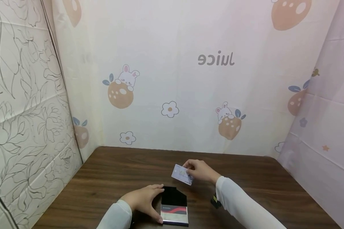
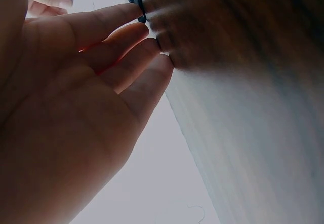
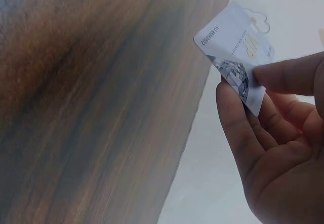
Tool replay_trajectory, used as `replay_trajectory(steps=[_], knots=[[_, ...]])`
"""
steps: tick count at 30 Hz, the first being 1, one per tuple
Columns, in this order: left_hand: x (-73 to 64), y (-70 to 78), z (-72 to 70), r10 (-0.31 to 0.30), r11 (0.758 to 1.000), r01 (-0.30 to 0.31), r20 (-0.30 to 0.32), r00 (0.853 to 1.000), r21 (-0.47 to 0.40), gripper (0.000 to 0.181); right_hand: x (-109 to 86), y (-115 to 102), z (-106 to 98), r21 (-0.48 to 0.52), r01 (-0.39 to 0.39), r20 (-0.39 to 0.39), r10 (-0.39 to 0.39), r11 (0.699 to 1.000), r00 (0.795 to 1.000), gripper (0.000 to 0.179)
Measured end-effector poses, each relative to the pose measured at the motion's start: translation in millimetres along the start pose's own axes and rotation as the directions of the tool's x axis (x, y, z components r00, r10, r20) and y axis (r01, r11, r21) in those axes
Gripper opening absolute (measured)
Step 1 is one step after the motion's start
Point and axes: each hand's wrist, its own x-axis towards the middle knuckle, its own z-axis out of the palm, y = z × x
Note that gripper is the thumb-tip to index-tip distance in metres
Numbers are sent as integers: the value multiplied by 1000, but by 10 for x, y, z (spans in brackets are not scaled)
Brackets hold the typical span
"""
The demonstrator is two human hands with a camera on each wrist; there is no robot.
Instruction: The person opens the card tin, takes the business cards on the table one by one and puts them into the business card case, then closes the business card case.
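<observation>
My right hand (image 1: 202, 171) pinches a white VIP card (image 1: 182, 174) between thumb and fingers, above the table behind the card case. In the right wrist view the card (image 3: 235, 51) is tilted, with gold VIP lettering and a grey diamond picture showing. A card case (image 1: 175, 219) lies unfolded on the table, its black lid (image 1: 173, 196) flipped back. Inside its silver body sits a card with a red wave (image 1: 174, 210). My left hand (image 1: 144, 200) rests along the case's left side, index fingertip at the lid and thumb at the near corner. In the left wrist view its fingers (image 2: 136, 57) are fairly straight.
The brown wooden table (image 1: 126, 165) has its far edge against a printed curtain (image 1: 172, 79). A line-drawn floral curtain (image 1: 25, 105) hangs on the left. A black strap device (image 1: 216, 202) is on my right wrist.
</observation>
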Motion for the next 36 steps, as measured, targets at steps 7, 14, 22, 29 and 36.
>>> replay_trajectory(steps=[7,14,22,29,36], knots=[[18,-21,13,8,1000,-8,-3,1000,7,101,-104,-34,-3,56,57,86,-62,997,994,5],[15,-3,7,-10,1000,10,-1,1000,-2,101,-181,-88,-2,100,80,173,-97,992,980,5],[24,-14,16,-7,1000,7,1,1000,2,102,-213,-148,32,124,112,239,-139,986,961,5],[27,-17,11,-12,1000,12,0,1000,1,103,-240,-241,143,122,151,282,-180,981,942,7],[24,-5,7,-13,1000,13,0,1000,8,103,-240,-266,213,118,144,304,-173,983,937,7]])
